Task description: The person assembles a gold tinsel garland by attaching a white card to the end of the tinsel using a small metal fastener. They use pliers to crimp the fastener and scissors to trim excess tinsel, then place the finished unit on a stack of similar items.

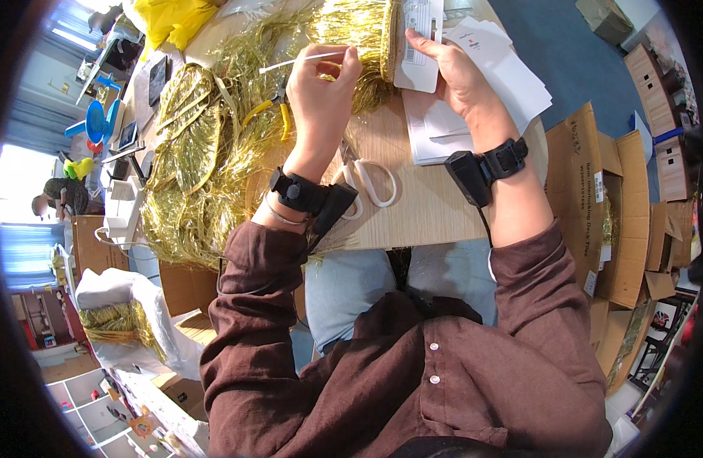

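A thin white stick [302,60] is pinched between thumb and fingertips of the left hand [322,85], which is closed narrowly around its right end; the stick runs out toward 9 o'clock from the hand. A white card [418,46], wound with gold tinsel [360,34], is held upright by the right hand [452,72], the fingers being wrapped around the card's right edge; the tinsel roll lies at 9 o'clock of the card, touching it, at the far edge of the wooden table [412,198]. The two hands are near each other, with the tinsel roll between them. Black wrist bands are worn on both forearms. White-handled scissors [370,179] are seen on the table at 6 o'clock of the hands, between the forearms. A stack of white paper sheets [511,76] lies under and at 3 o'clock of the right hand. A loose heap of gold tinsel strands [191,168] is spread at 8 o'clock of the left hand, with yellow-handled pliers [267,111] lying on it just beside that hand. An open cardboard box [618,214] stands on the floor at 4 o'clock of the table.
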Motion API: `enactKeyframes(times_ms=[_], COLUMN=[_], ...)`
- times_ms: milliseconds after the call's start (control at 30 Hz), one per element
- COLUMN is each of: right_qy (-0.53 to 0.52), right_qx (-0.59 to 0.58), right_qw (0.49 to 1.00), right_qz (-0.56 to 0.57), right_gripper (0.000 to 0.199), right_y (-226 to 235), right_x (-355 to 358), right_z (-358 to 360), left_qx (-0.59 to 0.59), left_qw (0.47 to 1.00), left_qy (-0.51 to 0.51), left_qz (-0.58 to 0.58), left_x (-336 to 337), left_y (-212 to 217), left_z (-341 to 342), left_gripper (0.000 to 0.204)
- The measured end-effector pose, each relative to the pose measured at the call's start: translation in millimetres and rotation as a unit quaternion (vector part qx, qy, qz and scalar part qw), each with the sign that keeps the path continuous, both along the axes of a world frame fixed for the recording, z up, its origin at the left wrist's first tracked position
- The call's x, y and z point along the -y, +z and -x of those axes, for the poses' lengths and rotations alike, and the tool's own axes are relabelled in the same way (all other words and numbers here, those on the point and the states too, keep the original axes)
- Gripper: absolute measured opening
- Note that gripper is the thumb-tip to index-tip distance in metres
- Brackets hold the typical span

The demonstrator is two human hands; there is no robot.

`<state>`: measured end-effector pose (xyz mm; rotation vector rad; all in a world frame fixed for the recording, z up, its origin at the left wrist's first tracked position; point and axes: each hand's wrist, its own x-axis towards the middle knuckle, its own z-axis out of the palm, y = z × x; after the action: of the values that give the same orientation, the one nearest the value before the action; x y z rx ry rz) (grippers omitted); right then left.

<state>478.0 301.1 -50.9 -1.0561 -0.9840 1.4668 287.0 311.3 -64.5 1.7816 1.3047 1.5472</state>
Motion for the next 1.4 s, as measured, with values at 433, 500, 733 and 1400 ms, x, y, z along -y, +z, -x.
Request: enactKeyframes(times_ms=[433,500,733,1400], right_qy=[0.015,0.018,0.034,0.121], right_qx=[-0.026,-0.025,-0.03,-0.127], right_qw=[0.998,0.997,0.996,0.972], right_qz=[-0.058,-0.066,-0.08,-0.156], right_gripper=[0.045,0.048,0.057,0.059], right_y=[-2,-1,0,-16], right_x=[1,2,3,-15], right_z=[2,3,4,1], left_qx=[0.007,0.013,0.017,0.128], left_qw=[1.0,0.999,0.999,0.983], left_qy=[-0.028,-0.032,-0.048,-0.092], left_qz=[-0.009,-0.013,0.019,0.097], left_x=[-1,0,0,-12], left_y=[-2,-2,-6,-11], left_z=[-4,-4,-5,2], left_gripper=[0.015,0.016,0.018,0.02])
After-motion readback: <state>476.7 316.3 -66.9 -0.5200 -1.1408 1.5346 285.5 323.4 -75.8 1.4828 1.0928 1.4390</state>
